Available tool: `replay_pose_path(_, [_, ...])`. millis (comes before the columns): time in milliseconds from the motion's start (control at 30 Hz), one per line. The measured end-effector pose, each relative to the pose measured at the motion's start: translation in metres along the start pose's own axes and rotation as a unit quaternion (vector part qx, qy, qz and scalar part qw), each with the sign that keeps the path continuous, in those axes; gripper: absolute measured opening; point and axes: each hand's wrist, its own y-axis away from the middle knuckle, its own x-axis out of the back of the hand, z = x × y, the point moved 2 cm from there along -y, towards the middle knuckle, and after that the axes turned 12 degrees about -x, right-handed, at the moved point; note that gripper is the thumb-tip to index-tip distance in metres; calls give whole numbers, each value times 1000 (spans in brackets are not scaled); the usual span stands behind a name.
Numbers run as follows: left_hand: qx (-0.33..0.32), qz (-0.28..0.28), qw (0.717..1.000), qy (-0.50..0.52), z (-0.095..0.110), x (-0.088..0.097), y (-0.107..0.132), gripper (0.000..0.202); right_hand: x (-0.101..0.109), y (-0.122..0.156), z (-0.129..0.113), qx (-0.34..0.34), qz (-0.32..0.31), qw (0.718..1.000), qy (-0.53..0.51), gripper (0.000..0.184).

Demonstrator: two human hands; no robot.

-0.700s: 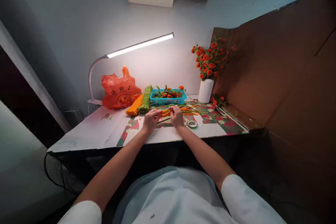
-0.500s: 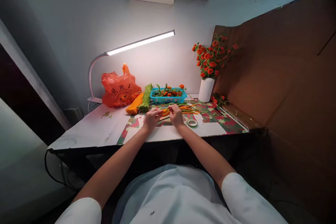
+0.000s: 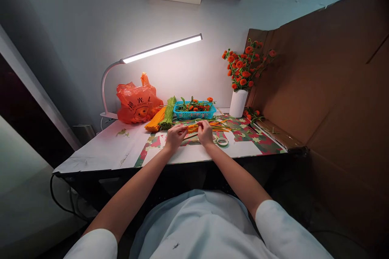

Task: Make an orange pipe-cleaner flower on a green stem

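Note:
My left hand and my right hand are side by side over the patterned paper at the desk's middle. Both are pinched on an orange pipe cleaner stretched between them. More orange and green stems lie loose just behind my right hand. A roll of tape lies right of my right hand, close to it.
A blue basket of orange flowers sits behind the hands. Bundles of orange and green pipe cleaners and an orange plastic bag lie to the left. A white vase with orange flowers stands at right, beside a cardboard wall. A desk lamp overhangs.
The hands have stayed in nearly the same spot, working the orange pipe cleaner with small finger movements. The camera has tipped slightly.

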Motion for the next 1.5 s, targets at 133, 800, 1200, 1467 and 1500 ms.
replay_pose_path(133, [23,6,1000,6,-5,2,2,14,-1,0,3,-14,16,1000,-3,21])
replay_pose_path(800, [101,2,995,0,-20,7,2,28,0,-2,7,-189,6,977,-96,12])
replay_pose_path(1200, [342,185,884,259,-27,19,-4,19,17,-7,-11,-399,-275,687,-542,12])
replay_pose_path(1467, [427,170,840,290,-32,21,-3,8,22,-6,-16,-372,-277,655,-597,15])
replay_pose_path(1500, [429,169,838,292,-32,21,-3,9,22,-6,-16,-371,-272,657,-597,16])
